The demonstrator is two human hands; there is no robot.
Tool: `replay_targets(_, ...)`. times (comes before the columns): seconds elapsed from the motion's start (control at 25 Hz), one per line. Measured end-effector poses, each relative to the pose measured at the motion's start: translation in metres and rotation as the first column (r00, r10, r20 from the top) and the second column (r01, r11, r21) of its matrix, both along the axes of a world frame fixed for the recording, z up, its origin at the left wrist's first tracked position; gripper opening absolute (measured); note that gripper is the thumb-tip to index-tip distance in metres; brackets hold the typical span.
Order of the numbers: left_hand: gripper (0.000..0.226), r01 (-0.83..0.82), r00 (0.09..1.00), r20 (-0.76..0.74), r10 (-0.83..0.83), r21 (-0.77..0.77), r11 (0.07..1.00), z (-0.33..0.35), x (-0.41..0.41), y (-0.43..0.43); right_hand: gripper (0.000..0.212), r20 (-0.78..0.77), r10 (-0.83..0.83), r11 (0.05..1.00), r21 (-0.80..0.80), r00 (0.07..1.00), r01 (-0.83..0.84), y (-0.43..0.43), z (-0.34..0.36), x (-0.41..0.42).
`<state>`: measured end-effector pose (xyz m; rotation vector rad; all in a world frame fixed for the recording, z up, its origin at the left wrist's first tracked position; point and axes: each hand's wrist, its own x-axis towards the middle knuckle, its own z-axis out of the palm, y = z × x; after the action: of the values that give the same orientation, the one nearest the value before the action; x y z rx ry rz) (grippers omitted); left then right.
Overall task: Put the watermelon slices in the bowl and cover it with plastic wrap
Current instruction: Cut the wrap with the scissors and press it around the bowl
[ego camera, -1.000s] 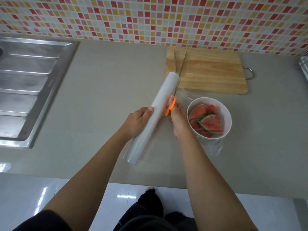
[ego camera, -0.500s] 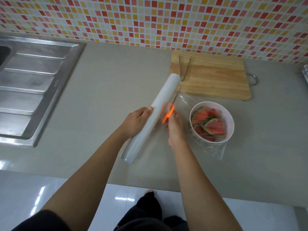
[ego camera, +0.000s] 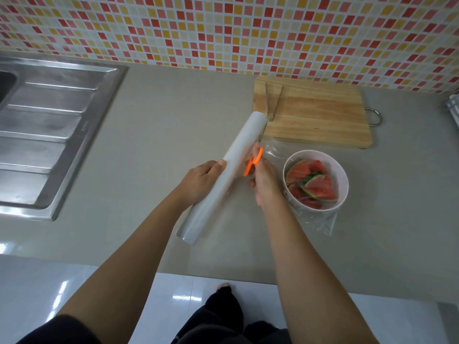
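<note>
Left hand (ego camera: 201,180): fingers curled round plastic wrap roll (ego camera: 244,142), held slanted over table (ego camera: 173,115).
Right hand (ego camera: 264,181): grips orange-handled scissors (ego camera: 253,161), blades against roll.
Watermelon slices (ego camera: 315,186): in bowl (ego camera: 344,180), right of hands, clear film (ego camera: 320,222) round it.

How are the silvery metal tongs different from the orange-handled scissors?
The silvery metal tongs lie untouched on the wooden cutting board; the orange-handled scissors are gripped by the right hand beside the white plastic wrap roll. The tongs are bare metal all over; the scissors have bright orange handles. Both are partly metal.
</note>
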<state>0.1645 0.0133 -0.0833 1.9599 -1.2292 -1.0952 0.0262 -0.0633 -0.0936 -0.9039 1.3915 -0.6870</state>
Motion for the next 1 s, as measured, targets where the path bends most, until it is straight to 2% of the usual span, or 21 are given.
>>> replay_targets(0.28, 0.048, 0.003, 1.0, 0.015, -0.003, -0.009, 1.0, 0.004, 0.008, 0.006, 0.049, 0.003, 0.026, 0.993, -0.114, 1.0, -0.026, -0.01, -0.006, 0.004)
replay_targets(0.4, 0.051, 0.014, 1.0, 0.008, -0.015, 0.012, 1.0, 0.006, 0.014, 0.013, 0.047, 0.012, 0.03, 0.997, -0.077, 0.999, -0.029, -0.014, -0.007, 0.007)
replay_targets(0.56, 0.049, -0.064, 0.994, -0.081, 0.066, 0.034, 0.997, 0.002, 0.032, 0.033, 0.034, 0.028, -0.082, 0.994, -0.066, 0.996, 0.084, -0.013, -0.005, 0.012)
replay_targets(0.6, 0.047, -0.102, 0.99, -0.09, 0.104, 0.035, 0.994, -0.001, 0.035, 0.038, 0.032, -0.042, -0.045, 0.994, -0.1, 0.998, 0.04, -0.009, -0.005, 0.013)
replay_targets(0.68, 0.039, -0.196, 0.979, -0.053, 0.197, 0.031, 0.98, -0.008, 0.034, 0.042, 0.027, -0.301, 0.121, 0.967, -0.179, 0.946, -0.181, 0.011, -0.008, 0.018)
replay_targets(0.8, 0.038, -0.325, 0.946, -0.002, 0.325, 0.009, 0.946, -0.018, 0.023, 0.037, 0.018, -0.623, 0.218, 0.847, -0.262, 0.751, -0.463, 0.051, -0.015, 0.022)
replay_targets(0.88, 0.042, -0.349, 0.935, 0.056, 0.349, -0.005, 0.937, -0.023, 0.017, 0.035, 0.015, -0.744, 0.196, 0.802, -0.254, 0.639, -0.541, 0.063, -0.014, 0.019)
replay_targets(1.0, 0.042, -0.28, 0.943, 0.172, 0.284, -0.049, 0.959, -0.029, 0.013, 0.032, 0.02, -0.807, 0.185, 0.792, -0.215, 0.56, -0.571, 0.066, -0.012, 0.015)
